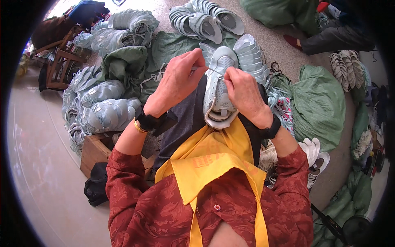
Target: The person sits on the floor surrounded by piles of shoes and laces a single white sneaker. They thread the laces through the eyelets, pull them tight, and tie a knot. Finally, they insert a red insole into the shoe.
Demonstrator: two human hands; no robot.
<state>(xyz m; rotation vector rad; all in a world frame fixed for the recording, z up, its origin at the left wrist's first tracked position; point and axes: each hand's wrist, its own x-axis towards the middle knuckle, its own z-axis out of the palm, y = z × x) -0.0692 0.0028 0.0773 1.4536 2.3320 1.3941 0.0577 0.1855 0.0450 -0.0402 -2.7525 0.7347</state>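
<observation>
A pale grey-blue shoe upper point(225, 61) rests upright between my knees, its heel opening toward me and its toe pointing away. A thin light shoelace point(215, 72) stretches across the upper's front between my hands. My left hand point(180, 80) is raised at the upper's left side, finger and thumb pinched on one stretch of the lace. On the right, my right hand point(247, 94) pinches the lace close above the eyelet area and partly covers the upper. Loose laces point(153, 77) lie on green cloth beyond my left wrist.
Stacked pale shoe uppers point(111, 111) lie at the left, with another stack point(205, 20) at the far side and one point(250, 57) just right of my work. A green sack point(317, 107) bulges at the right. A wooden box point(95, 152) stands by my left elbow. Another person's leg point(333, 41) extends in at upper right.
</observation>
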